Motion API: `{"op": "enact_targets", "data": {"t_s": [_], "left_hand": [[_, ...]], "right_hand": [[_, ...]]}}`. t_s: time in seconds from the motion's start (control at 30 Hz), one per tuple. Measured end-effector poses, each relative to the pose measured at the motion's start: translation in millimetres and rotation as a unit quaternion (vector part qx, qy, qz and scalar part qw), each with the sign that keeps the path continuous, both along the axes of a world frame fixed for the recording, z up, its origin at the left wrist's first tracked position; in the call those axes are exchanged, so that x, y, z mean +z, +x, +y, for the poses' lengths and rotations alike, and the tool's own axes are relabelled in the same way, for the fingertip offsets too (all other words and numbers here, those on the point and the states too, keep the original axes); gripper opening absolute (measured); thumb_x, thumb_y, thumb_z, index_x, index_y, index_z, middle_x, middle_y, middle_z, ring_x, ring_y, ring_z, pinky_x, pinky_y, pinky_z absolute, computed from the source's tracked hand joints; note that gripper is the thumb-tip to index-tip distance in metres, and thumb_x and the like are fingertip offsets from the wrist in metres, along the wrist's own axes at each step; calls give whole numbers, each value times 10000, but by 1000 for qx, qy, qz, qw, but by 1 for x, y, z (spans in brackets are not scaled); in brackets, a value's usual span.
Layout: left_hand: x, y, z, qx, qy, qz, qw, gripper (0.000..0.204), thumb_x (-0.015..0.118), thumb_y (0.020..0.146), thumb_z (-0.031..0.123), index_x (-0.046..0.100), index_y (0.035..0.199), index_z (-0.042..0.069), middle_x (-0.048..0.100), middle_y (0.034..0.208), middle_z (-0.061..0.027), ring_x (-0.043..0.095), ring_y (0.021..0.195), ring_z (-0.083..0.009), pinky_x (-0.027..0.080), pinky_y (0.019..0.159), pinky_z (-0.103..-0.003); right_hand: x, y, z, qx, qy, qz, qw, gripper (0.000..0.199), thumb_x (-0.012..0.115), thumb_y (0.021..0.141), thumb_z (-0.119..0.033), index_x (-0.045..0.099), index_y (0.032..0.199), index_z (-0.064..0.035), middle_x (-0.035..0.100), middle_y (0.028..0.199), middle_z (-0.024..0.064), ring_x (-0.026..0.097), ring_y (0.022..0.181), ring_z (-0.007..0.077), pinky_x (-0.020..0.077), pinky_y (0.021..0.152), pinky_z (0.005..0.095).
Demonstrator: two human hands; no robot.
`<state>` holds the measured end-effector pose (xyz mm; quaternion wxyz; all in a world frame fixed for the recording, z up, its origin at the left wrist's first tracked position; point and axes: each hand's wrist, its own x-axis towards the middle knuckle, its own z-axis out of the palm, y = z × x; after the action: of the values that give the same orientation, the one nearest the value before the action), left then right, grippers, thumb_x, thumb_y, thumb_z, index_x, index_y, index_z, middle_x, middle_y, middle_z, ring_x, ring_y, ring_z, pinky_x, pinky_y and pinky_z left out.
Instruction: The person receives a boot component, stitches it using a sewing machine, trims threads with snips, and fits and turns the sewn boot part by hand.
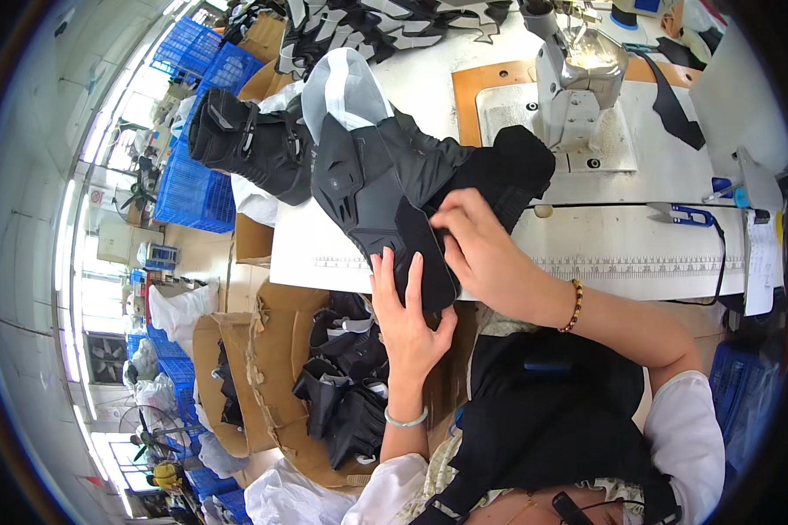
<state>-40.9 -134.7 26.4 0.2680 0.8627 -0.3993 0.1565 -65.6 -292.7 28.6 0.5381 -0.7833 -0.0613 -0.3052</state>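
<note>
A black boot upper (355, 179) with moulded panels lies across the front edge of the white sewing table, a translucent white piece (346, 83) at its far end. My left hand (407, 315) rests on its near end, fingers spread and laid flat. My right hand (477, 245) is closed, with the fingers pinching the upper's right edge; the fingertips are partly hidden. A wide black fabric flap (512, 175) of the upper stretches to the right, beyond my right hand. To the left, a finished-looking black boot (249, 144) with straps and a buckle lies against the upper.
A sewing machine (578, 96) stands at the far right of the upper. Blue-handled thread snips (687, 214) lie at right, near a ruler strip (569, 265). Black cut pieces (394, 31) cover the far table. Below left, a cardboard box (284, 385) holds black pieces; blue crates (193, 188) stack beyond.
</note>
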Motion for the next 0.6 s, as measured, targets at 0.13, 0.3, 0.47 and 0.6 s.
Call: {"op": "enact_targets", "data": {"t_s": [0.13, 0.3, 0.47, 0.6], "left_hand": [[-6, 3, -1, 8, 16, -59, 998, 540, 558, 725, -4, 457, 1255, 22, 343, 1352, -216, 304, 1264, -408, 267, 1028, -460], [-9, 8, -5, -5, -56, -66, 996, 495, 506, 733, -116, 522, 1205, 31, 420, 1296, -201, 415, 1200, -360, 343, 990, -403], [-12, 8, -6, 26, -126, -23, 991, 477, 470, 748, -149, 534, 1189, 20, 428, 1291, -189, 437, 1180, -332, 340, 991, -399], [-14, 8, -7, 19, -98, -16, 995, 511, 522, 727, -118, 544, 1202, 69, 401, 1308, -209, 380, 1230, -372, 298, 1022, -438]], "right_hand": [[4, 9, -7, -158, -69, -28, 985, 197, 510, 777, 8, 491, 958, 84, 472, 975, 214, 496, 886, 362, 426, 807, 379], [4, 40, -14, 58, 186, 166, 967, 208, 590, 781, -67, 567, 926, 80, 628, 832, 188, 611, 743, 259, 467, 681, 327], [-6, 40, -10, 77, 220, 116, 966, 184, 537, 876, -73, 584, 995, 59, 634, 869, 44, 550, 811, 55, 451, 714, 209], [-6, 35, -11, 90, 276, 113, 950, 186, 533, 883, -106, 598, 953, 53, 622, 817, 19, 531, 759, 39, 438, 673, 199]]}}
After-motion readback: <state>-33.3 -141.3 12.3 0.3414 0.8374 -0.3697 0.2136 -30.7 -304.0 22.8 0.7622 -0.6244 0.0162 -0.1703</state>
